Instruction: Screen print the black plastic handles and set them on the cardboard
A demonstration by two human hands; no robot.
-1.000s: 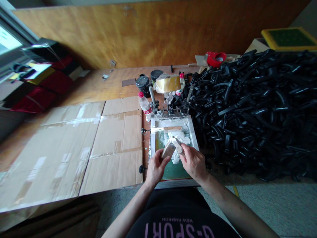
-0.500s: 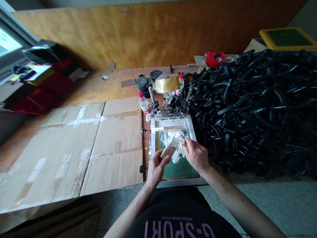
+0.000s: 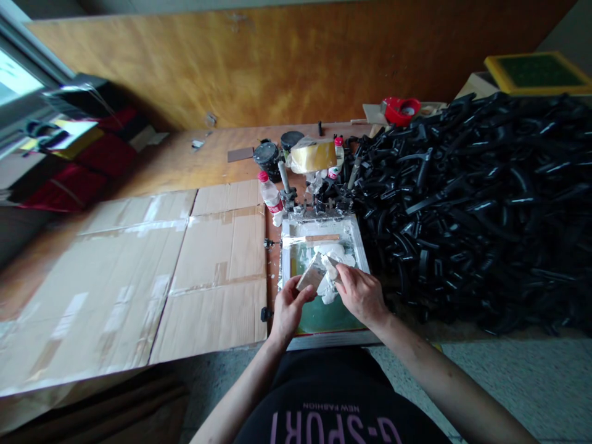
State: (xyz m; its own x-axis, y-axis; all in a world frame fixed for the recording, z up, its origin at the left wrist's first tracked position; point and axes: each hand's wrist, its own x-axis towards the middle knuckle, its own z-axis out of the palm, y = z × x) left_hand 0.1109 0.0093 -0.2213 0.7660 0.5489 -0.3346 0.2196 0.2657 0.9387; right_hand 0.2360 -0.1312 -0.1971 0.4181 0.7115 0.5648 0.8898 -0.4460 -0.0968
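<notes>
Over a framed printing screen [image 3: 333, 317] with a green mesh, my left hand [image 3: 290, 303] grips a flat squeegee [image 3: 311, 276], which is smeared with white paste. My right hand [image 3: 363, 293] is closed on a small scraper [image 3: 330, 270] with white paste on its end, held close to the squeegee's face. Thick white paste [image 3: 337, 251] lies on the mesh beyond and under the tools. A wooden-handled spatula [image 3: 321, 238] rests across the far part of the screen frame. Metal hinge clamps [image 3: 319, 209] stand at the frame's back edge.
Flattened cardboard [image 3: 208, 259] covers the table on the left. A large heap of black plastic parts [image 3: 476, 216] lies at the right. Behind the screen stand a bottle with a red cap [image 3: 271, 194], a dark tub [image 3: 266, 154], a tape roll [image 3: 312, 157] and a red tape dispenser [image 3: 401, 111].
My right hand has moved slightly left and down, bringing the scraper across the squeegee. My left hand has shifted a little left, and the squeegee has turned slightly.
</notes>
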